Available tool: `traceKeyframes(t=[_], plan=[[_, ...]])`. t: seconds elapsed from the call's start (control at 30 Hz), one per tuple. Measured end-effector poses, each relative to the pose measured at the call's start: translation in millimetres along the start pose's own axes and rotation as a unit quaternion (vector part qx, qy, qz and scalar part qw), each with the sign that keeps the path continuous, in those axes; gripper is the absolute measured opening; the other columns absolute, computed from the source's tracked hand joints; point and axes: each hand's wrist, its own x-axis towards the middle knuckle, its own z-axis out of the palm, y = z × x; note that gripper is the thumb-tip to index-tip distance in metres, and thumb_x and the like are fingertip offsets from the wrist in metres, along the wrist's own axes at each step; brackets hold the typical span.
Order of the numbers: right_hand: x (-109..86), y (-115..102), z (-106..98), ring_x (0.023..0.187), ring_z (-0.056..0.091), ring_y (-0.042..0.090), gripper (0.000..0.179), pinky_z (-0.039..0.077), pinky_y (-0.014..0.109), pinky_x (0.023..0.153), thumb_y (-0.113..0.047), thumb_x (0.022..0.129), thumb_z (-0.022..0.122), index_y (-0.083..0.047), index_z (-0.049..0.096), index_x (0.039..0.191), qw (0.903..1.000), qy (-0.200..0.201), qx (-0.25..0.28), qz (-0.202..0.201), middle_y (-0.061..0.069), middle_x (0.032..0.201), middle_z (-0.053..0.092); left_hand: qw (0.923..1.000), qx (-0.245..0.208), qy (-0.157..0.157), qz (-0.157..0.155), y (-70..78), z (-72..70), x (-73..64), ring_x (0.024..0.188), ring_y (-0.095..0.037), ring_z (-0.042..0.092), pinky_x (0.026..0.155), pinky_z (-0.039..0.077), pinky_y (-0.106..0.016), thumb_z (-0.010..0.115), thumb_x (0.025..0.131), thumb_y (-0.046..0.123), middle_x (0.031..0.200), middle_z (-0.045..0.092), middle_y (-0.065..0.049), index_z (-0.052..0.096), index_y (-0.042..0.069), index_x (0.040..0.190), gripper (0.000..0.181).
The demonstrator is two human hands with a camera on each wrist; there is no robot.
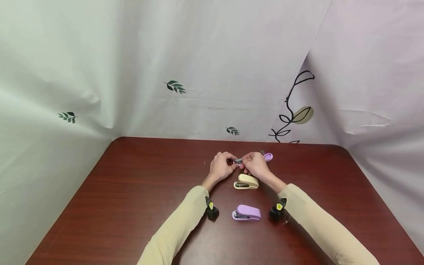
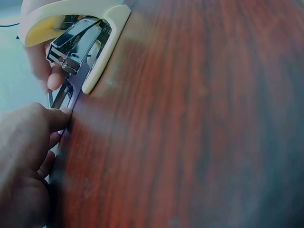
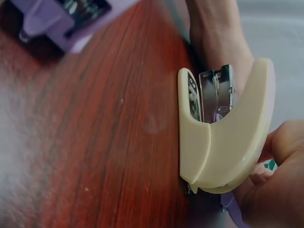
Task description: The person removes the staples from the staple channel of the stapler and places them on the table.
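At the far side of the table a purple stapler [image 1: 268,157] lies opened up, its lid swung back to the right and its metal magazine [image 1: 238,161] bare. My left hand [image 1: 221,166] pinches the front end between thumb and fingers; in the left wrist view the thumb [image 2: 58,119] is right at the purple base. My right hand [image 1: 255,164] has its fingers curled over the middle of the same stapler, fingertips at the magazine. Whether they hold a strip of staples too, I cannot tell. A cream stapler [image 1: 248,181] stands just in front of the hands, hiding part of the work in both wrist views.
Nearer to me, a second purple stapler [image 1: 246,212] rests on the dark red wooden table [image 1: 139,191], between my forearms. A pale cloth with leaf prints [image 1: 205,55] hangs behind the table's far edge and along both sides.
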Motion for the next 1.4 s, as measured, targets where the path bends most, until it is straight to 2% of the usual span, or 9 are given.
traceKeyframes(t=[0.17, 0.33, 0.47, 0.73, 0.97, 1.23, 1.4], plan=[[1.4, 3.3, 2.4, 0.045, 0.057, 0.013, 0.007, 0.045, 0.023, 0.044, 0.0, 0.088, 0.06, 0.004, 0.059, 0.094, 0.9982, 0.014, -0.044, -0.038, 0.008, 0.065, 0.066, 1.0, 0.004, -0.005, 0.003, -1.3, 2.5, 0.1, 0.089, -0.014, 0.053, 0.072, 0.045, -0.034, 0.08, 0.085, 0.027, 0.105, 0.069, 0.008, 0.078, 0.021, 0.1, 0.016], [2.1, 3.0, 3.7, 0.044, 0.057, 0.013, 0.01, 0.045, 0.024, 0.045, 0.002, 0.091, 0.061, 0.006, 0.06, 0.1, 0.9944, 0.014, -0.073, -0.075, 0.008, 0.066, 0.066, 1.0, 0.002, 0.003, 0.007, -1.2, 0.4, -0.9, 0.088, -0.015, 0.053, 0.072, 0.045, -0.035, 0.081, 0.084, 0.026, 0.103, 0.069, 0.007, 0.078, 0.02, 0.099, 0.017], [0.7, 1.9, 3.7, 0.044, 0.056, 0.013, 0.009, 0.046, 0.025, 0.044, 0.002, 0.093, 0.059, 0.005, 0.063, 0.1, 0.992, 0.013, -0.093, -0.084, 0.007, 0.065, 0.066, 0.9999, 0.006, 0.003, 0.01, -1.2, 0.5, -1.4, 0.088, -0.015, 0.053, 0.072, 0.045, -0.034, 0.081, 0.084, 0.026, 0.104, 0.069, 0.007, 0.078, 0.02, 0.1, 0.017], [-4.9, -0.5, -0.8, 0.044, 0.057, 0.015, 0.009, 0.047, 0.027, 0.044, 0.001, 0.095, 0.058, 0.004, 0.061, 0.103, 0.9919, 0.022, -0.084, -0.093, 0.008, 0.065, 0.064, 0.9999, 0.005, 0.003, 0.008, 0.2, -0.7, -1.8, 0.089, -0.015, 0.054, 0.072, 0.045, -0.034, 0.081, 0.084, 0.025, 0.105, 0.069, 0.006, 0.078, 0.019, 0.101, 0.018], [-9.0, -5.4, -9.5, 0.042, 0.055, 0.016, 0.012, 0.044, 0.027, 0.039, 0.002, 0.096, 0.057, 0.005, 0.06, 0.107, 0.9921, 0.026, -0.065, -0.104, 0.013, 0.068, 0.066, 1.0, 0.004, 0.003, 0.006, -0.1, -0.5, -1.7, 0.089, -0.015, 0.054, 0.072, 0.045, -0.034, 0.08, 0.084, 0.025, 0.105, 0.069, 0.006, 0.078, 0.019, 0.101, 0.018], [-14.2, -12.6, -26.0, 0.041, 0.056, 0.019, 0.009, 0.046, 0.031, 0.038, 0.001, 0.096, 0.058, 0.002, 0.061, 0.105, 0.9904, 0.046, -0.048, -0.121, 0.018, 0.071, 0.068, 0.9999, -0.003, 0.008, 0.01, -1.2, -0.1, -1.6, 0.087, -0.015, 0.053, 0.069, 0.044, -0.033, 0.081, 0.084, 0.025, 0.104, 0.07, 0.006, 0.079, 0.018, 0.099, 0.017], [-16.8, -11.9, -37.1, 0.039, 0.054, 0.017, 0.009, 0.045, 0.03, 0.037, 0.001, 0.097, 0.058, 0.001, 0.061, 0.105, 0.9895, 0.054, -0.045, -0.127, 0.02, 0.072, 0.068, 0.9999, 0.002, 0.008, 0.009, -1.1, 0.4, -1.5, 0.086, -0.015, 0.053, 0.069, 0.043, -0.032, 0.081, 0.084, 0.025, 0.102, 0.069, 0.007, 0.078, 0.019, 0.099, 0.017]])
